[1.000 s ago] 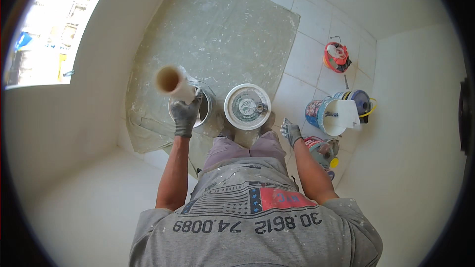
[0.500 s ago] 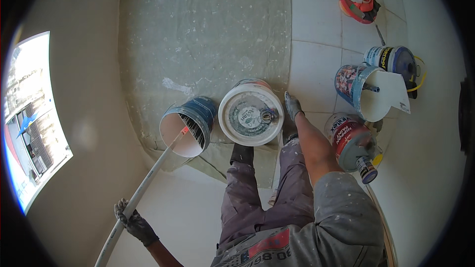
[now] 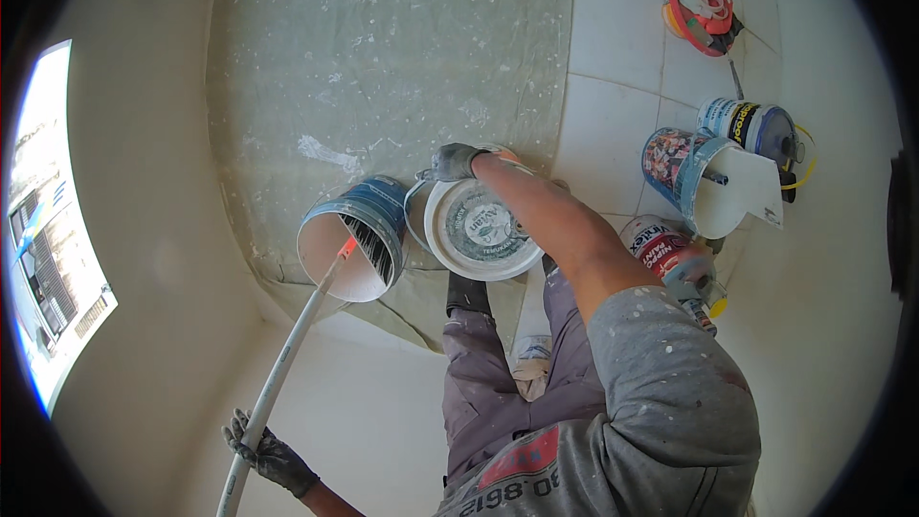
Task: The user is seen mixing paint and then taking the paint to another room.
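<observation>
**Head view: long pole slanting from gloved left hand into blue bucket**

The pale pole (image 3: 292, 354) runs down from the lower left, its orange-red tip (image 3: 347, 247) inside the blue bucket (image 3: 375, 196), near a dark ribbed panel (image 3: 376, 254). It looks stiff and fairly light but long, so the far end would probably feel heavy; mid-shaft is a sensible hold, and a paint-smeared glove might slip. The left hand (image 3: 273, 458) has the pole across its palm, fingers curled round it.

The right hand (image 3: 455, 163) reaches over the lidded white pail (image 3: 483, 220), beside the upper end of a wire handle (image 3: 410, 220) (which vessel it belongs to, I cannot tell). Whether those fingers are clamped on the wire is unclear.

The pail crowds the bucket's right side, with the handle between. A spattered drop cloth (image 3: 392, 67) lies beneath both. Well apart to the right stand a bucket bearing a white board (image 3: 756, 187), a dark-lidded pail (image 3: 780, 134) and, farther off, a red tub (image 3: 699, 14).
</observation>
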Demonstrator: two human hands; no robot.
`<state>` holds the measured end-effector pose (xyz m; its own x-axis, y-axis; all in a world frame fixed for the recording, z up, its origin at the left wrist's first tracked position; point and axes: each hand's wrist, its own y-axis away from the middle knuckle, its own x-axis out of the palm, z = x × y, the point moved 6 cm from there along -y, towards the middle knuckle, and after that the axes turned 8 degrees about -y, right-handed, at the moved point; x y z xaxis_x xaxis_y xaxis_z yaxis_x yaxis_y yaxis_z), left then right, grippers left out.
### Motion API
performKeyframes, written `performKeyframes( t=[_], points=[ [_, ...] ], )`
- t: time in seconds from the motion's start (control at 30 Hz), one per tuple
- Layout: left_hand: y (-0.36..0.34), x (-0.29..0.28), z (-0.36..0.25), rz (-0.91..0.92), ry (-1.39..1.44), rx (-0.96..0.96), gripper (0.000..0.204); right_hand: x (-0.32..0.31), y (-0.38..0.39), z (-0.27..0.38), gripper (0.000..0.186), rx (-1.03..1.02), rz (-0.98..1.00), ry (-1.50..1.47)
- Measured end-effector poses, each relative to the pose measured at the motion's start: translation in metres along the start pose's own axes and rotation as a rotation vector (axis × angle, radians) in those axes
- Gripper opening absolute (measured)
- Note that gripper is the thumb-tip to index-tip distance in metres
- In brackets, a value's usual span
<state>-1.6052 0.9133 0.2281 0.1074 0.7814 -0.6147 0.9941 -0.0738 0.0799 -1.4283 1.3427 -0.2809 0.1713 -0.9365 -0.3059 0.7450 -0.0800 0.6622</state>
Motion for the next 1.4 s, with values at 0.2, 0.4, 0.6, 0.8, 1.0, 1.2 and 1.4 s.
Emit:
performKeyframes(
  t=[0.2,0.4,0.6,0.8,1.0,1.2,1.4],
  points=[
    [-0.007,-0.027,0.004,0.101,-0.149,0.151,0.065,0.061,0.096,0.130,0.035,-0.105,0.000,0.364],
    [-0.008,-0.034,0.004,0.042,0.174,-0.022,0.064,0.135,0.191,0.125,0.028,0.078,-0.023,0.281],
    [-0.017,-0.047,0.027,0.111,0.209,0.033,0.064,0.168,0.218,0.080,0.032,0.091,0.051,0.385],
    [-0.013,-0.037,0.045,0.126,0.177,-0.030,0.064,0.006,0.148,0.166,0.046,-0.050,-0.878,0.641],
    [-0.020,-0.018,0.072,0.117,0.148,-0.101,0.060,-0.028,0.192,0.207,0.050,-0.096,-0.770,-0.034],
    [-0.017,0.047,0.066,0.118,0.236,-0.334,0.062,0.089,0.349,0.013,0.043,0.452,-0.520,-0.302],
    [-0.072,0.014,0.135,0.069,0.315,-0.460,0.074,0.174,0.542,-0.106,0.056,1.047,-0.539,-0.472]
  ],
)
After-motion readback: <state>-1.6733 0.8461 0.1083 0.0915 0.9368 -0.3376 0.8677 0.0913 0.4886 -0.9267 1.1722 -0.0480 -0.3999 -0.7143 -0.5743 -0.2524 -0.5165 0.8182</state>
